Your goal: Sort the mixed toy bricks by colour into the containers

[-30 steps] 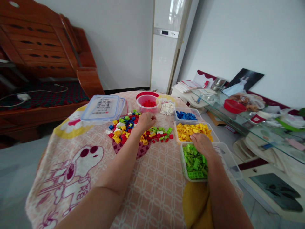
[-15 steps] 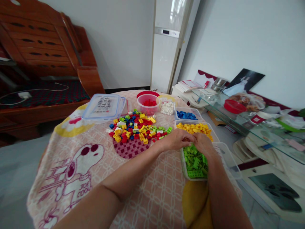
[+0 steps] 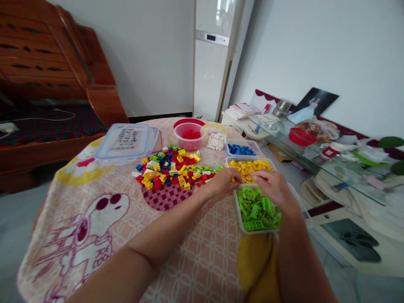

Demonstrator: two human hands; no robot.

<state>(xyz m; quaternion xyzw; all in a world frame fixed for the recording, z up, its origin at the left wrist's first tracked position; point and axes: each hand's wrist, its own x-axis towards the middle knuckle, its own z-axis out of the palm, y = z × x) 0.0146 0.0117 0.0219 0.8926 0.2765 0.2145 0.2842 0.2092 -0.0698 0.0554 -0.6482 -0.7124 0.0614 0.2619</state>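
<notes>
My left hand [image 3: 226, 181] is closed, its fingers curled at the near-left corner of the box of yellow bricks [image 3: 249, 169]. Whatever it may hold is hidden. My right hand [image 3: 272, 186] hovers above the back of the box of green bricks [image 3: 256, 208], with its fingers stretched to the left and no brick visible in them. A gap separates the two hands. To the left of my left hand lies a mixed pile of toy building bricks [image 3: 172, 168] in red, yellow, blue, green and white.
Behind the yellow box stands a box of blue bricks [image 3: 241, 149]. White bricks [image 3: 216, 141] and a round tub of red bricks [image 3: 190, 135] sit at the back. Clear lids [image 3: 123, 141] are stacked at the left. A cluttered glass shelf [image 3: 315, 158] borders the right.
My hands have come apart from where they met over the boxes, baring more green bricks. The whole view has shifted slightly, so the table appears further left.
</notes>
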